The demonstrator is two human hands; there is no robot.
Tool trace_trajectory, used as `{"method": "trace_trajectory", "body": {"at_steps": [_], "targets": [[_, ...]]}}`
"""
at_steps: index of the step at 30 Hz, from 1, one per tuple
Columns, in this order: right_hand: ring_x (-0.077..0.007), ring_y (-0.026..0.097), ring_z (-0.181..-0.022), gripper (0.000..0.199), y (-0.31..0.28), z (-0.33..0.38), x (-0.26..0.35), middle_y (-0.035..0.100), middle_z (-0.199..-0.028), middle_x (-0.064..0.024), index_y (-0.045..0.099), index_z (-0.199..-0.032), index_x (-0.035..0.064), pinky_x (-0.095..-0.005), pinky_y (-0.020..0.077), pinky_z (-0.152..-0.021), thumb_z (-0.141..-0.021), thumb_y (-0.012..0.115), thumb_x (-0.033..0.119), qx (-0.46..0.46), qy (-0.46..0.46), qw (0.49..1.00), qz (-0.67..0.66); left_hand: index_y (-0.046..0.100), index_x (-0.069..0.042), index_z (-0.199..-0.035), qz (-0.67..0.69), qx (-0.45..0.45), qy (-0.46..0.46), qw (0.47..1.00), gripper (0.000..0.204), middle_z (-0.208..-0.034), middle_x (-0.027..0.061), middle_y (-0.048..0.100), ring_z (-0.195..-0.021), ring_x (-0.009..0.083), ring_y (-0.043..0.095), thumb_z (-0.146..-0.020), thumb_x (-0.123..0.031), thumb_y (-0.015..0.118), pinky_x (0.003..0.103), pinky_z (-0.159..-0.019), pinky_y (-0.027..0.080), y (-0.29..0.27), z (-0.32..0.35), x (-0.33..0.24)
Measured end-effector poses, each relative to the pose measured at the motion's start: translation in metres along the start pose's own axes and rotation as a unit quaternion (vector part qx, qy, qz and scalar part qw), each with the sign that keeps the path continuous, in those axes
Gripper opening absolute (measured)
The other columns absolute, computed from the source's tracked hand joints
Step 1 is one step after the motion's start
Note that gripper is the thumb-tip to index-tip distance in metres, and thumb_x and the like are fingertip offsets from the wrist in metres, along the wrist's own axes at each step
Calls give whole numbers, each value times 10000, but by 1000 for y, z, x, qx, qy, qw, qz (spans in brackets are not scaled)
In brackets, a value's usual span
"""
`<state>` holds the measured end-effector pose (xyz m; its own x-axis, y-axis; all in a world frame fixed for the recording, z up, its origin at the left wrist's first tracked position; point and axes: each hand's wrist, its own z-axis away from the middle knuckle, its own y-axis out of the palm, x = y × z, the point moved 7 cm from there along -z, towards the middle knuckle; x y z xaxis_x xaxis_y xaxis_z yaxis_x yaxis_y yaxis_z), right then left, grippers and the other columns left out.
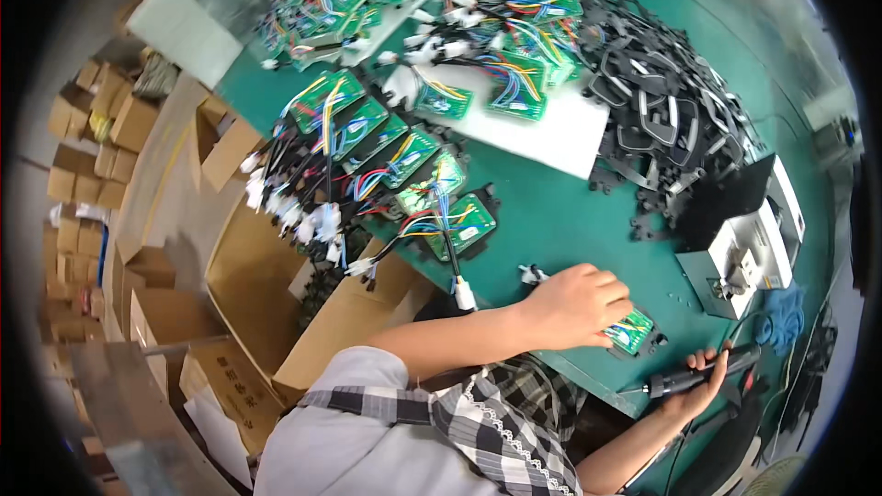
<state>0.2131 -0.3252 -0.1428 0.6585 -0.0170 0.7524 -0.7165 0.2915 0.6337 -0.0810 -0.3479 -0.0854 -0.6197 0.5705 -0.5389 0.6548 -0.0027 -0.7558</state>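
My left hand (pixel 577 307) reaches over the green table at the front edge, its fingers curled down onto a green circuit board (pixel 631 332). That board sits in a black plastic holder (pixel 658 343), partly hidden by the hand. To its right, my right hand (pixel 700 388) is wrapped round a black electric screwdriver (pixel 687 378), which lies roughly level with its bit pointing left, below the board. A white connector (pixel 531 274) shows just beyond my left wrist. Left of it, several wired circuit boards (pixel 467 224) on black holders stand in a slanting row, their cables hanging toward the table edge.
A heap of black plastic parts (pixel 657 96) covers the back right. Wired boards (pixel 519 83) lie on a white foam sheet (pixel 560 133). A white screw dispenser (pixel 735 266) stands at right beside a blue cloth (pixel 782 317). Open cardboard boxes (pixel 262 266) stand left of the table.
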Motion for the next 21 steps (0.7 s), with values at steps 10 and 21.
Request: {"method": "trace_trajectory", "body": {"at_steps": [10,21], "targets": [[-102,461,-663,291,10,-4,-2,516,-847,-43,487,-1246,48,-242,454,-604,-990,515,183,22,3,999,34,616,-102,-965,-40,-24,-14,999,483,-934,6,580,-920,172,564,-626,-396,793,317,-770,436,3,7,2],[-101,454,-660,239,17,-1,0,514,-827,-30,534,-1175,61,-222,446,-594,-974,552,186,-6,-9,998,64,612,-97,-946,-53,-56,-4,997,468,-905,-1,571,-897,162,571,-632,-396,789,308,-742,446,4,8,0]]}}
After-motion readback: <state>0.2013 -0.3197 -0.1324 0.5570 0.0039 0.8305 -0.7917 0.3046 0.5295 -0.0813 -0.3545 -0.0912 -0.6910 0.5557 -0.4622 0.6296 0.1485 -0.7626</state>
